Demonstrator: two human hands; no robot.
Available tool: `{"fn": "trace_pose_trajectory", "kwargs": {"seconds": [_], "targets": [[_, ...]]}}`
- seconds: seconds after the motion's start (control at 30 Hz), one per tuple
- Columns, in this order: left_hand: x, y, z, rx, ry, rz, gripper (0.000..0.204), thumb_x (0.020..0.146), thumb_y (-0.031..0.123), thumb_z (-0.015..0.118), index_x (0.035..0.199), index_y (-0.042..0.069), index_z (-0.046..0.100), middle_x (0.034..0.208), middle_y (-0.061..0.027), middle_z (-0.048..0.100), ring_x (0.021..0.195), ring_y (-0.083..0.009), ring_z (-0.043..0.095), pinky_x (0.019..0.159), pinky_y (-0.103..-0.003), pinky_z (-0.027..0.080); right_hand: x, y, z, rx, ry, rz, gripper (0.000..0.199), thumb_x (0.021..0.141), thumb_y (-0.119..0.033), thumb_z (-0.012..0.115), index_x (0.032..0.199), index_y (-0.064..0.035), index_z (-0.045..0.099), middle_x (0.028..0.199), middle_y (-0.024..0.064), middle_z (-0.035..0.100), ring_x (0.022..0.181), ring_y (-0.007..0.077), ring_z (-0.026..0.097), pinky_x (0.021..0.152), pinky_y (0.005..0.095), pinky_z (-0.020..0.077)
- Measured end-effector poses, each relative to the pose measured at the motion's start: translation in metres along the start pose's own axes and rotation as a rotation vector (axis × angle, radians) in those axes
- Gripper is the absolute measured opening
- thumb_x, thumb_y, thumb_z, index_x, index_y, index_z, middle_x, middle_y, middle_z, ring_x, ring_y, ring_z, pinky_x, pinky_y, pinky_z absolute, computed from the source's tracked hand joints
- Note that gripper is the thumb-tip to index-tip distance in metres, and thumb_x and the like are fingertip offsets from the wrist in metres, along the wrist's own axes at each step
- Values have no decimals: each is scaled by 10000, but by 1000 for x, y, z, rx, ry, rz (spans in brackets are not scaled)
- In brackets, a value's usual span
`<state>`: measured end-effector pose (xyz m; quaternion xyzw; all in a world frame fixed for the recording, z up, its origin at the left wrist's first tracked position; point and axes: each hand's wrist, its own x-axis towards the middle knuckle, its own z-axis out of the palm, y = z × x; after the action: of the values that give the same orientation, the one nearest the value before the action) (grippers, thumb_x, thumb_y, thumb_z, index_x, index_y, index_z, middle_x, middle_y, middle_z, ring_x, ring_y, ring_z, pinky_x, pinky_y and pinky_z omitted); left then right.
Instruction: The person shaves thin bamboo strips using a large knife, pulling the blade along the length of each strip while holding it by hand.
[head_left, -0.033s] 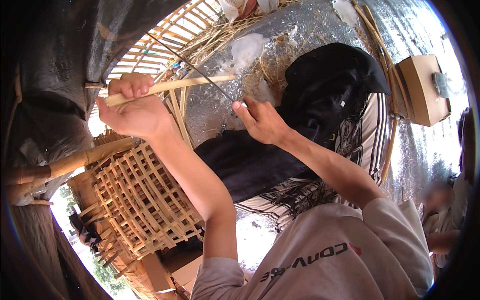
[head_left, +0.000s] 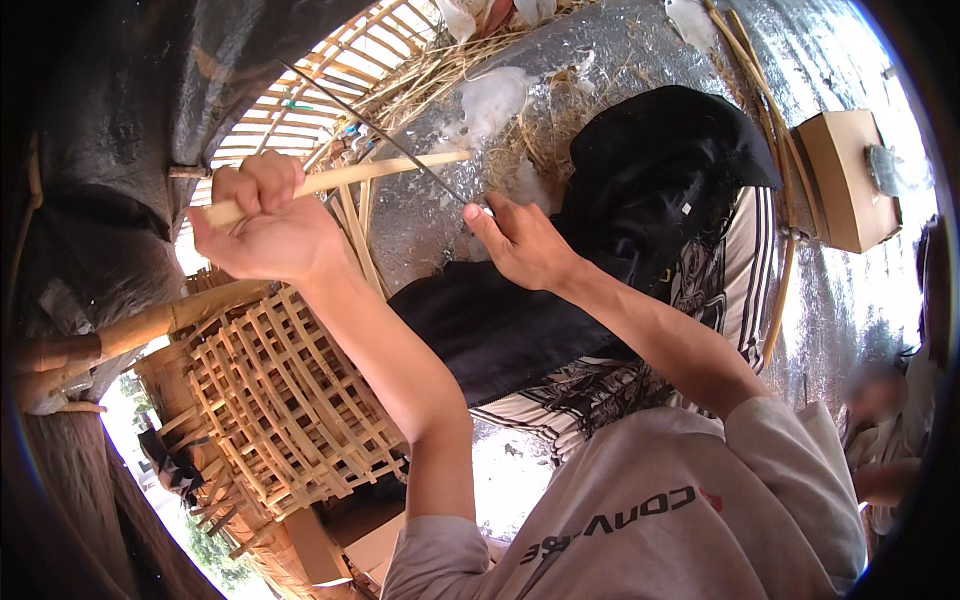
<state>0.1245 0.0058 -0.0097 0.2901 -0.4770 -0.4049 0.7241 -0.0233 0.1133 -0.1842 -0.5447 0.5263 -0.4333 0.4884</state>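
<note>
Bamboo strip [head_left: 350,176] clasped in our left hand [head_left: 270,228], dark tool [head_left: 430,174] gripped in our right hand [head_left: 525,243], we see a cardboard box [head_left: 850,185], interior hidden; the strip looks pale, slender.

One held bamboo strip [head_left: 352,177], one thin dark tool [head_left: 425,169], one black cloth [head_left: 660,150], two slatted lattices [head_left: 300,395]
</note>
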Motion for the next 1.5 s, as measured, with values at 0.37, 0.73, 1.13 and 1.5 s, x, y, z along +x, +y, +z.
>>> {"fn": "trace_pose_trajectory", "kwargs": {"seconds": [0.37, 0.73, 1.13, 1.5], "targets": [[24, -13, -22, -17, 251, 7, 599, 876, 666, 396, 614, 173, 179, 548, 14, 116, 511, -132, 92, 522, -306, 87, 27, 45, 19, -270, 53, -10, 526, 1006, -446, 457, 801, 6, 631, 707, 277, 615, 734, 502, 599, 652, 547, 472], [36, -19, 0, 401, 677, 143, 350, 919, 307, 429, 664, 172, 230, 567, 15, 117, 469, -131, 131, 492, -331, 143, 19, 85, 3, -423, -45, 131, 592, 1007, -479, 431, 868, 55, 645, 763, 333, 625, 764, 531, 616, 680, 554, 512], [49, -24, -25, 316, 792, 110, 339, 912, 232, 437, 695, 165, 186, 576, 12, 122, 508, -153, 137, 497, -343, 173, -7, 59, -42, -413, -219, 377, 643, 1015, -509, 380, 876, 47, 670, 837, 317, 653, 855, 496, 641, 756, 521, 527], [48, -22, -28, 450, 971, 92, 361, 941, 405, 432, 819, 66, 450, 599, 8, 232, 525, -151, 231, 496, -330, 203, -10, 12, 0, -266, -101, 75, 692, 1005, -557, 370, 825, 54, 640, 764, 311, 627, 799, 499, 616, 719, 526, 501]]}}
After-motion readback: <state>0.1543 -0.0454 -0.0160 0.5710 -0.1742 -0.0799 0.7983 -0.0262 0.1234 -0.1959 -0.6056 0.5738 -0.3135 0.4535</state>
